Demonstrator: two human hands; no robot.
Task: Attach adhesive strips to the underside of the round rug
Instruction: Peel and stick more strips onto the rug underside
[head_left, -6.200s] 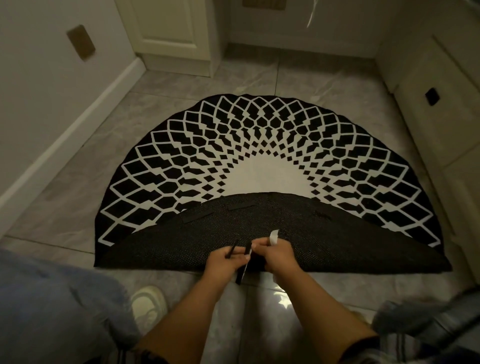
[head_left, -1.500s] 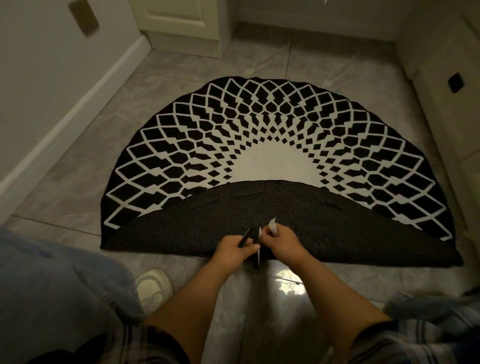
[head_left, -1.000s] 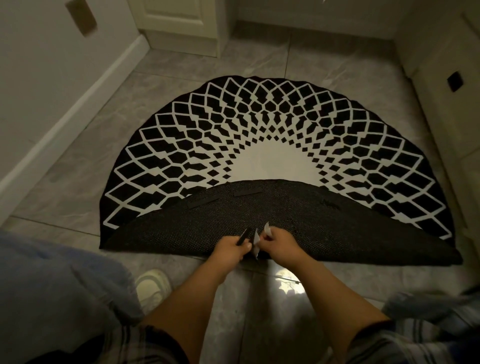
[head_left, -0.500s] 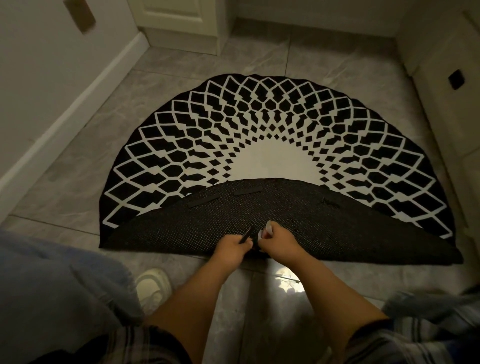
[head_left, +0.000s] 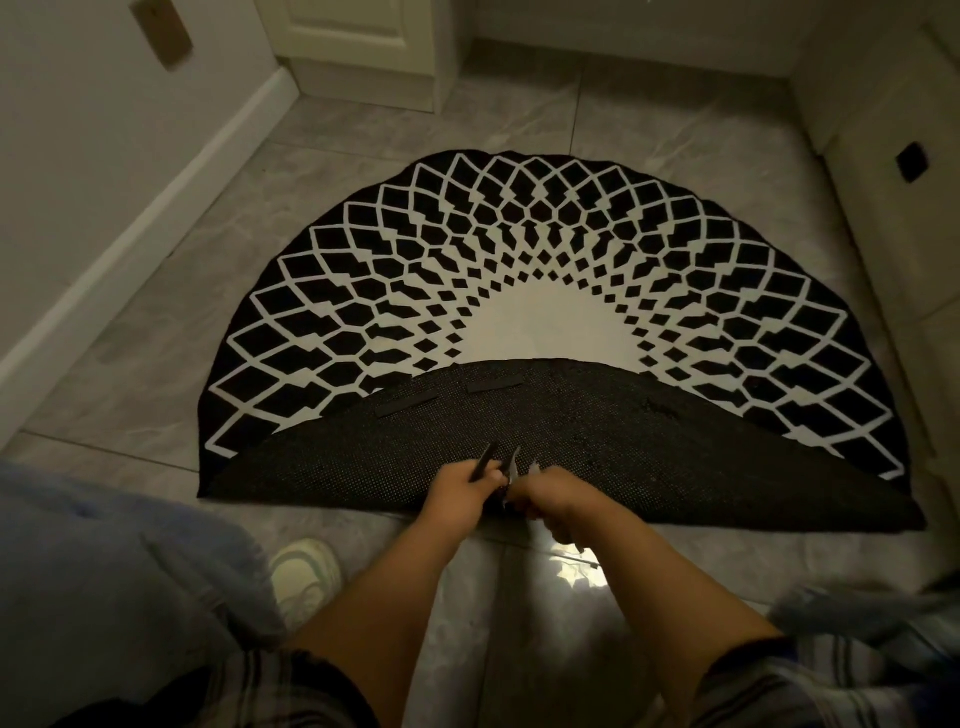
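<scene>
On the grey tile floor (head_left: 130, 374) the round rug (head_left: 545, 270) lies folded in half, its near half turned over so the dark mesh underside (head_left: 649, 467) faces up along the near edge. Two adhesive strips (head_left: 407, 405) are already stuck near the curved rim of that flap, left of centre, the second (head_left: 494, 385) just beside the first. A rough dark patch (head_left: 658, 406) shows toward the right rim; what it is I cannot tell.

At the middle of the fold line both hands meet over the underside. The left hand (head_left: 460, 486) pinches a fresh black strip (head_left: 484, 461), which sticks up past the fingers. The right hand (head_left: 553, 493) is curled tight beside it, apparently gripping the pale backing film (head_left: 514, 462); the exact hold is blurred.

This looks like the peeling step. To do it well, hold the strip by its end only and draw the film back low and steady, so the tacky face is not fingered and does not fold onto itself. Then lay it near the rim on the bare right side, well apart from the two already placed, set one end down first and press along its length into the mesh. The weave is coarse, so firm pressure probably matters.

Beyond the rug are a white baseboard (head_left: 156, 208), a cabinet door (head_left: 358, 47) and, near the person's knee, a pale shoe (head_left: 306, 571).
</scene>
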